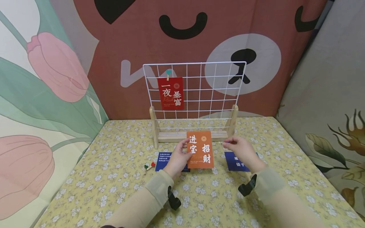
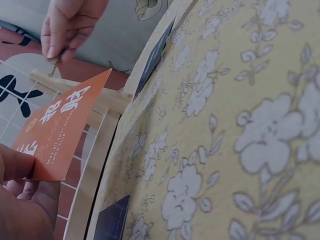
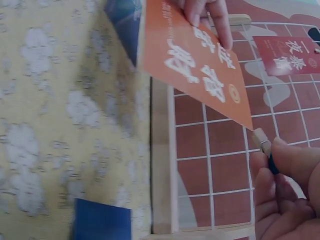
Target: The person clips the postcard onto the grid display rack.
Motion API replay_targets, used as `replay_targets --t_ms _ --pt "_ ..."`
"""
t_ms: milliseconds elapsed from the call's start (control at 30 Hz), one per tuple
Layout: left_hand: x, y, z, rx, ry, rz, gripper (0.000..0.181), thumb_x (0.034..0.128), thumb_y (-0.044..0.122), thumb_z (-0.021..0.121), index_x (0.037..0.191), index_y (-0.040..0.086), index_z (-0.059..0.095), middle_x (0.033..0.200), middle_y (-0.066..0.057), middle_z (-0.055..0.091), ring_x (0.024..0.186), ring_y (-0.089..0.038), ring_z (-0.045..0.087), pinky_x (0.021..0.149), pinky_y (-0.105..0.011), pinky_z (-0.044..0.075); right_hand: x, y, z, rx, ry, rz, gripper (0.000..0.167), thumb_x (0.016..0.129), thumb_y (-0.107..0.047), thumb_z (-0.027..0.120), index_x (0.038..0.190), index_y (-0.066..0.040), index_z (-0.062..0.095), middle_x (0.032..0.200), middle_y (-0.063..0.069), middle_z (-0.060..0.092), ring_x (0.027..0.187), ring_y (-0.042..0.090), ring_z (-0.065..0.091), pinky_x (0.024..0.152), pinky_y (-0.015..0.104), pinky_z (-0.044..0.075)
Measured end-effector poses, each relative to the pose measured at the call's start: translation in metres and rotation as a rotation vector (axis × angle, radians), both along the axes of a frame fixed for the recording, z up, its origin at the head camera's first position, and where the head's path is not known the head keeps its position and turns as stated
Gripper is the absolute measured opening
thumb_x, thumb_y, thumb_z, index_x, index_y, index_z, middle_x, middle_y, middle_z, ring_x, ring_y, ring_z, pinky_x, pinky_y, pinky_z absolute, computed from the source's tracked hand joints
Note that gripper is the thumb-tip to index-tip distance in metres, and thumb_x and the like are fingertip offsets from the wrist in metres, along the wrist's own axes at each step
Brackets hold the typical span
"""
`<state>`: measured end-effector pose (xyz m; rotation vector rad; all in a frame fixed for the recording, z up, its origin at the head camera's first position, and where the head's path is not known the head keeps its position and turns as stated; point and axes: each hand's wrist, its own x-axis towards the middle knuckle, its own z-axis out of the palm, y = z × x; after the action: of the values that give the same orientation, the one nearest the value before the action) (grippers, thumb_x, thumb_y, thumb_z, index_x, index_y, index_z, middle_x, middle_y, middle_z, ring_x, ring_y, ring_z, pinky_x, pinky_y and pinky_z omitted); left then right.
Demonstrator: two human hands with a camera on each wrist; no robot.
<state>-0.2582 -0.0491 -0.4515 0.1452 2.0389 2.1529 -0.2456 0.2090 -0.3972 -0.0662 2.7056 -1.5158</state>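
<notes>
An orange card (image 1: 203, 155) with white characters is pinched at its left edge by my left hand (image 1: 178, 158), upright above the table. In the right wrist view my right hand (image 3: 290, 185) pinches a small wooden clip (image 3: 262, 141) between thumb and finger, its jaws close to a corner of the orange card (image 3: 200, 65). Behind stands a white wire grid (image 1: 211, 91) on wooden feet. A red card (image 1: 172, 101) hangs at its upper left from a clip with a teal heart (image 1: 168, 72).
One blue card (image 1: 162, 158) lies on the flowered tablecloth (image 1: 119, 190) behind my left hand, and another blue card (image 1: 235, 163) lies below my right hand. Small clips with red and green tops (image 1: 149, 166) lie left of the first. Patterned cloth hangs behind the grid.
</notes>
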Motion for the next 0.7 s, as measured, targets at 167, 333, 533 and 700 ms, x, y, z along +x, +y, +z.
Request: replay_targets --t_ms 167,333,533,700 --pt "-0.001 -0.001 0.003 -0.037 0.02 0.002 0.057 0.0964 -0.001 0.053 0.143 0.028 0.04 0.127 -0.009 0.036 0.096 -0.023 0.059 0.075 -0.037 0.056 -0.005 -0.002 0.012 -0.002 0.049 0.053 0.032 0.1 -0.026 0.055 0.126 -0.01 0.062 0.129 0.012 0.058 0.119 0.032 0.053 0.096 0.051 0.044" --pt "-0.003 -0.002 0.006 -0.049 0.051 -0.011 0.057 0.0963 -0.002 0.052 0.144 0.025 0.039 0.127 -0.009 0.037 0.097 -0.022 0.059 0.076 -0.036 0.056 -0.009 -0.006 0.021 -0.016 0.052 0.058 0.034 0.1 -0.029 0.053 0.13 -0.015 0.061 0.13 0.01 0.057 0.107 0.03 0.057 0.087 0.046 0.049" --pt "-0.005 -0.003 0.011 -0.035 0.052 -0.007 0.058 0.0961 -0.002 0.053 0.144 0.028 0.04 0.128 -0.007 0.039 0.097 -0.023 0.058 0.077 -0.036 0.055 -0.016 -0.009 0.031 0.045 0.103 0.026 0.03 0.098 -0.032 0.057 0.12 -0.014 0.067 0.122 0.008 0.058 0.093 0.029 0.055 0.07 0.037 0.048" --pt "-0.007 -0.004 0.018 -0.028 0.07 -0.004 0.058 0.0967 -0.003 0.051 0.144 0.028 0.038 0.128 -0.008 0.04 0.099 -0.024 0.059 0.077 -0.037 0.056 -0.02 -0.011 0.042 0.013 0.11 0.033 0.036 0.098 -0.029 0.057 0.129 -0.012 0.06 0.124 0.01 0.059 0.113 0.029 0.055 0.09 0.045 0.047"
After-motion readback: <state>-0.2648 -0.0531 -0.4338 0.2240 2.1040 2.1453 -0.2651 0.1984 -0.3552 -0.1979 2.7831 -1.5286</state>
